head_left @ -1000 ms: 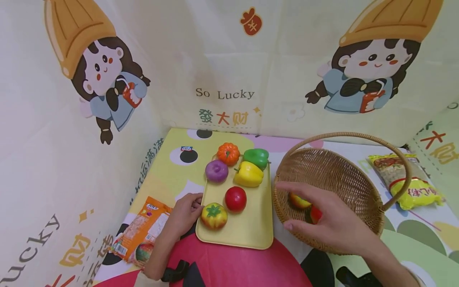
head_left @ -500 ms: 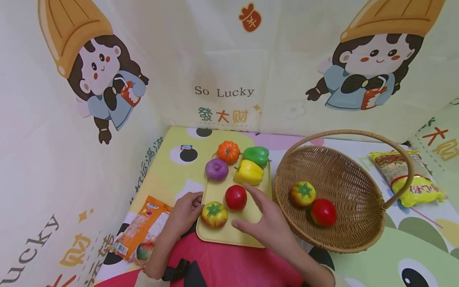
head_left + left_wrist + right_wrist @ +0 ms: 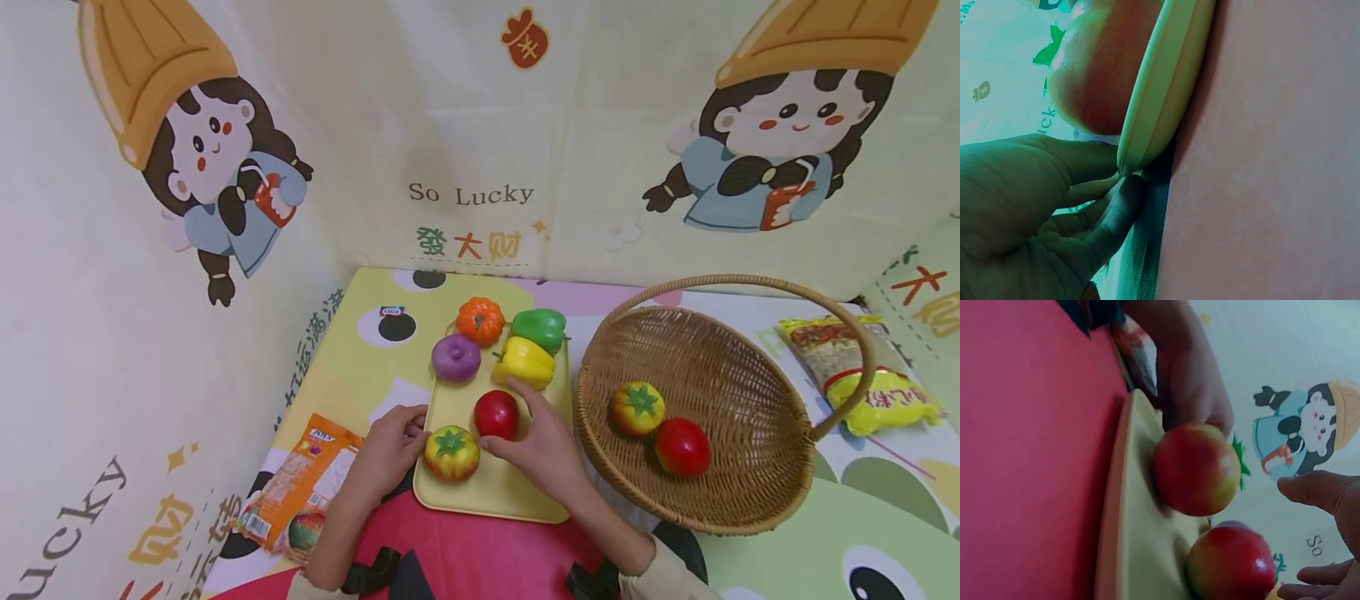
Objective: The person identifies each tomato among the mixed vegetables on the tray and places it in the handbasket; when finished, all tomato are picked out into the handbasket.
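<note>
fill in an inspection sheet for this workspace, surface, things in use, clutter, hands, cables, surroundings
Surface: patterned cover
Job's things: yellow tray bearing red fruit and yellow-red fruit, with pumpkin, purple vegetable, green pepper, yellow pepper at its far end; wicker basket holding two more fruits
Clutter: orange packet left of tray; yellow packet right of basket
Hands: left hand grips tray rim; right hand spread beside red fruit, contact unclear
Cables: nothing seen
Surroundings: printed backdrop

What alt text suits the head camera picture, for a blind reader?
A person's right hand is open beside a red fruit on a yellow tray; the left hand pinches the tray's edge. A wicker basket to the right holds two fruits.
</note>
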Demonstrator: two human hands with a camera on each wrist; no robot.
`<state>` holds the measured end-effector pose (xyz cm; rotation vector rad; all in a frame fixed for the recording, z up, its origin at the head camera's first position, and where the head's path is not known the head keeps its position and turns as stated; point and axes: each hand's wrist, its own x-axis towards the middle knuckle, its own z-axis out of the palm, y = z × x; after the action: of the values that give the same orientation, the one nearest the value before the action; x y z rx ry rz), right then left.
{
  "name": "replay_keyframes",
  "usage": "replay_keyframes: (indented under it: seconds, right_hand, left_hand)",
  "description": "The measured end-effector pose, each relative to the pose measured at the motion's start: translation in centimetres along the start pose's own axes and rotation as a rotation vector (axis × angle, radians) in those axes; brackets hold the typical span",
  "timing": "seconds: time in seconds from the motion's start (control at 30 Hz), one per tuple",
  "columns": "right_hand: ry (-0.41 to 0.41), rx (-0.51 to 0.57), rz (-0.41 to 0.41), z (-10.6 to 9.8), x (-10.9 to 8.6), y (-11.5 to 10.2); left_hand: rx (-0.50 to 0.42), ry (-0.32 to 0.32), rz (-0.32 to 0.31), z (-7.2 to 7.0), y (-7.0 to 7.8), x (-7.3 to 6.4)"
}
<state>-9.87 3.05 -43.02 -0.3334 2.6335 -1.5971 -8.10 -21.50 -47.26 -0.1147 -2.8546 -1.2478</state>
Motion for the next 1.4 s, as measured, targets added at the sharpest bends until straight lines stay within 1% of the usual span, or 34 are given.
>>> replay_keyframes:
  seconds: [0.3,0.47,0.63,0.8,0.93,1.17,1.23,1.4]
  right_hand:
    - [-0.034,0.036,0.066,1.2,0.9,2.1]
    - [-0.035,0.038,0.057,1.5,1.0,3.0]
    - [-0.016,0.027,0.028,1.6,0.9,3.6]
    - [-0.001,0.014,0.014,1.7,0.9,3.8]
    - [0.002,0.014,0.014,1.6,1.0,3.8]
    - [-0.001,0.042,0.014,1.5,1.2,3.9]
    - [-0.004,0.042,0.014,1.5,1.2,3.9]
    - [-0.008,0.05,0.015,1.3,1.0,3.5]
  left_hand:
    - [0.008,0.003,-0.019,-0.2,0.2,-0.1]
    - [0.002,0.001,-0.024,-0.1,0.2,0.0]
    - [-0.005,-0.008,-0.003,0.0,0.1,0.1]
    - [-0.004,-0.001,0.021,0.0,0.1,0.1]
    - [-0.004,0.003,0.005,0.0,0.1,0.1]
    - [0.017,0.004,-0.005,0.1,0.0,0.1]
    - [0.015,0.003,-0.015,0.1,0.0,0.1]
    - [0.012,0.003,-0.017,0.1,0.0,0.1]
